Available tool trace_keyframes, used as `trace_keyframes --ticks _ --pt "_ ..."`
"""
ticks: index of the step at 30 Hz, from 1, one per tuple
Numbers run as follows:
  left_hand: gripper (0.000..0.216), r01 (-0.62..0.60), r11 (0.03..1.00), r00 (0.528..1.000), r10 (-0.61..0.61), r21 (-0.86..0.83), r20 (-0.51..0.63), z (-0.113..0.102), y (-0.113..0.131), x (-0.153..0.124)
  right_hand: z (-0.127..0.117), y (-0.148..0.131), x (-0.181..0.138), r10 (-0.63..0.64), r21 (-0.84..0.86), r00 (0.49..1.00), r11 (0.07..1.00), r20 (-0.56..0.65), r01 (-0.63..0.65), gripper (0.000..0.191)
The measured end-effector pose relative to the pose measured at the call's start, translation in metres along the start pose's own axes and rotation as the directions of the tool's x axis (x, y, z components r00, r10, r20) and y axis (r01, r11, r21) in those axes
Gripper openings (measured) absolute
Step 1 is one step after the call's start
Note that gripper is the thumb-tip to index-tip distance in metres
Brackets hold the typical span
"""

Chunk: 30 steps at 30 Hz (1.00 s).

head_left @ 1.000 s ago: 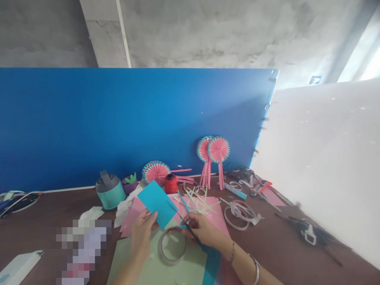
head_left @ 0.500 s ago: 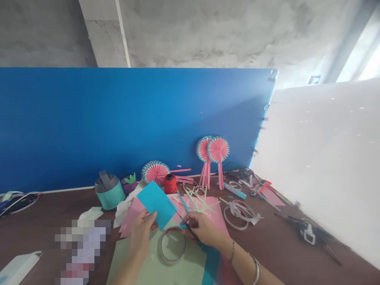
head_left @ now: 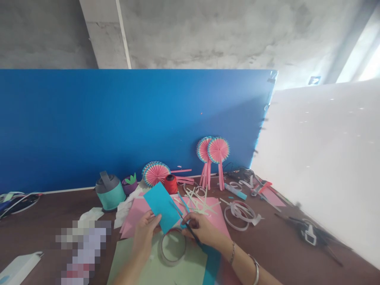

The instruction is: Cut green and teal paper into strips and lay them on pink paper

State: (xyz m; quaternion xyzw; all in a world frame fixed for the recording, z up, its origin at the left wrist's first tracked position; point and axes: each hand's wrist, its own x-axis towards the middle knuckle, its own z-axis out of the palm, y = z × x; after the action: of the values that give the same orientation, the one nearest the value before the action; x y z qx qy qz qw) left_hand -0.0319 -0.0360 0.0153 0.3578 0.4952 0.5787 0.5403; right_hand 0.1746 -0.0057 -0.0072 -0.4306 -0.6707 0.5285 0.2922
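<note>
My left hand pinches the lower left edge of a blue paper sheet, thumb on top, holding it tilted above the table. In my right hand is a pair of scissors, the fingers closed round its handles. The blades point up and left and overlap the sheet's right corner; whether they are cutting cannot be made out. A narrow blue paper strip rises beside the blades. Below the hands a roll of tape lies on pale green paper.
Pink paper and pale green strips lie behind the hands. A red thread spool, pleated pink paper fans and a teal-and-grey container stand by the blue partition. White strip loops and a glue stick are at right.
My left hand and the blue sheet have shifted slightly right and down, toward the scissors. My right hand has stayed almost in place.
</note>
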Motion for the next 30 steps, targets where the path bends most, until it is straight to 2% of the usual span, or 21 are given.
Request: trace_keyframes --ticks 11,30 --pt "0.044 0.037 0.998 0.995 -0.033 -0.041 0.090 0.0021 -0.0052 -0.0025 0.0011 0.0024 0.0006 -0.042 0.036 0.999 0.998 -0.012 0.043 0.022" --pt "0.047 0.038 0.997 0.993 -0.029 -0.074 0.114 0.0005 -0.0074 0.0005 0.0011 -0.0016 -0.0013 -0.013 0.017 0.999 1.000 -0.040 0.014 0.020"
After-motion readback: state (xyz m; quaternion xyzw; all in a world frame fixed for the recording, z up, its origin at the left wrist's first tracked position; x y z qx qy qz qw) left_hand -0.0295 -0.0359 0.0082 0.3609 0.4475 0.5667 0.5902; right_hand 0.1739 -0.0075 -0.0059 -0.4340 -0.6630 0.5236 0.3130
